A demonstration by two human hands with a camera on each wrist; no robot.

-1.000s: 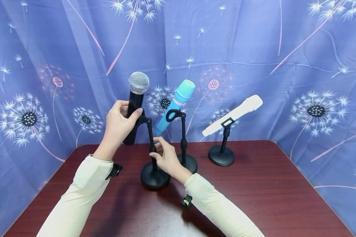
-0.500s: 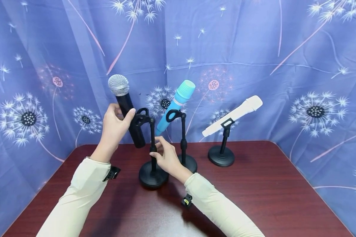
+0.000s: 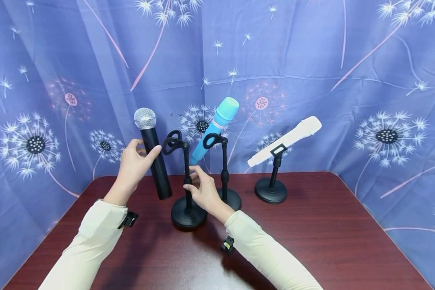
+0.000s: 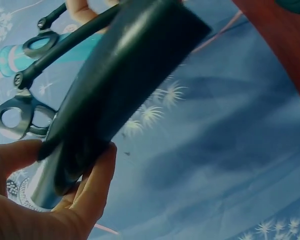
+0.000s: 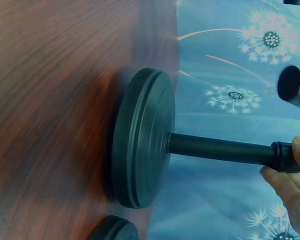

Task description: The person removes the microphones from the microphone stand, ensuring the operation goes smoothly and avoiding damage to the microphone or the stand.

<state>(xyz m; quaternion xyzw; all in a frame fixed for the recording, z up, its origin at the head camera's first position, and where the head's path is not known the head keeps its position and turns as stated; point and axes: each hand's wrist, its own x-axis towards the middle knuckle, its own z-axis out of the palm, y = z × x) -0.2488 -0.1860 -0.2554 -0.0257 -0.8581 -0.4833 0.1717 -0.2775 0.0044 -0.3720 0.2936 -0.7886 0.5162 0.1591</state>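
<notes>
Taking twelve o'clock as the top of the head view, a dandelion-printed curtain (image 3: 304,36) is hung behind a dark red table (image 3: 330,237). At the far left of the work, a black microphone (image 3: 158,173) is gripped by the left hand (image 3: 133,164), the thumb being laid along its right side and the fingers being curled round its left; its silver mesh head is pointed to eleven o'clock and its tail to five, raised above the tabletop. At about three o'clock from that grip, just beside the thumb, the two-looped clip (image 3: 172,143) of the nearest stand (image 3: 188,214) is seen. The pole of this stand is pinched at its collar by the right hand (image 3: 204,190), thumb and fingers being closed narrowly on it, while its round base is set flat on the table. At one o'clock from the right hand, a blue microphone (image 3: 214,128) is carried, head to one o'clock, in the clip of a second stand (image 3: 233,199), whose base is partly hidden by that hand. Farthest right, a white microphone (image 3: 284,141) is held by a shorter stand (image 3: 271,191), its head turned to two o'clock.
</notes>
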